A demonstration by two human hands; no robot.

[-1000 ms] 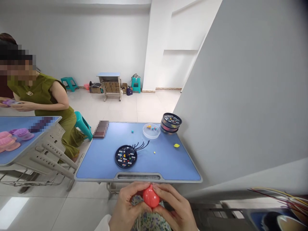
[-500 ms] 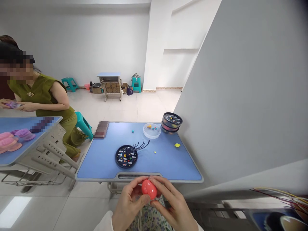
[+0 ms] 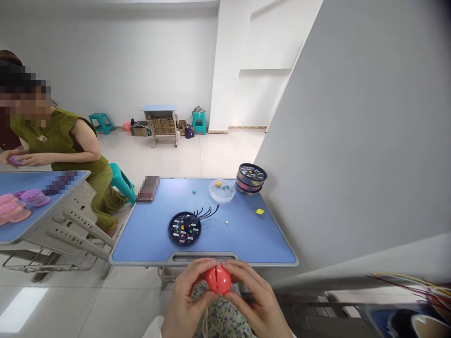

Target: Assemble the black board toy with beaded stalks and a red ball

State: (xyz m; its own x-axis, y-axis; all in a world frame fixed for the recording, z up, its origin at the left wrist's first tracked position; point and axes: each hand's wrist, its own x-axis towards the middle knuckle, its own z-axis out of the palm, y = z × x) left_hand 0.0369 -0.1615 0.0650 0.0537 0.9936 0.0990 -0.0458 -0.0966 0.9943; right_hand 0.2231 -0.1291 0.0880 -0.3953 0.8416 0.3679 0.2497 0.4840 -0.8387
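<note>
A shiny red ball (image 3: 222, 279) with a seam splitting it into two halves is held just beyond the near edge of the blue table (image 3: 141, 239). My left hand (image 3: 190, 293) grips its left half between thumb and fingers, and my right hand (image 3: 252, 293) grips the right half. A narrow dark gap shows at the top of the seam. On the table, a round black base (image 3: 185, 228) printed with planets has several thin black arms reaching right. Near it lie a tiny yellow ball (image 3: 227, 222), a yellow ringed piece (image 3: 260, 211) and a small teal ball (image 3: 194, 192).
A clear round dish (image 3: 222, 199) with small coloured balls and a stack of round black-rimmed containers (image 3: 251, 179) stand at the back right. A grey wall borders the right. To the left, a person in green (image 3: 68, 136) sits at another table (image 3: 66, 188).
Both hands have turned the red ball so its seam stands nearly upright, and the gap at the top of the seam shows more. The person's hands at left have moved slightly left.
</note>
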